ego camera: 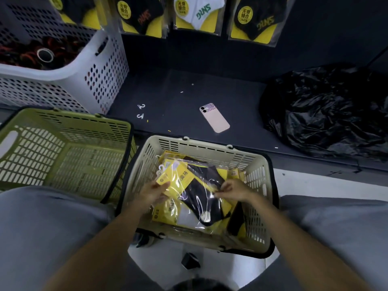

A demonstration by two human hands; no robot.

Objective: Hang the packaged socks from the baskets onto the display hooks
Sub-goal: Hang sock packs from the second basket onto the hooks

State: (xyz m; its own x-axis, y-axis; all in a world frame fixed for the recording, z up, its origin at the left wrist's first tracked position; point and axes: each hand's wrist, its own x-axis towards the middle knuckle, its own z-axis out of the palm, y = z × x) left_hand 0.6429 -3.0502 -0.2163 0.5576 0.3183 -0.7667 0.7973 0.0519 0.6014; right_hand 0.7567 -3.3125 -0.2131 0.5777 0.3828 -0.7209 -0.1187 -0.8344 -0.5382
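we're gripping a sock pack point(201, 198) w/ left hand point(154, 194) + right hand point(232, 191) in bottom-centre basket point(258, 164); hung packs point(142, 15) up top, plenty remaining.

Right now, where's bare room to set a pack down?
Dark ledge: bare between phone and black bag; two small hooks lie toward white basket. Green basket bare inside. Crowded: beige basket, left hand and right hand gripping top pack.

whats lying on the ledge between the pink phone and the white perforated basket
Two small loose white hooks on the dark ledge, shown in the head view.
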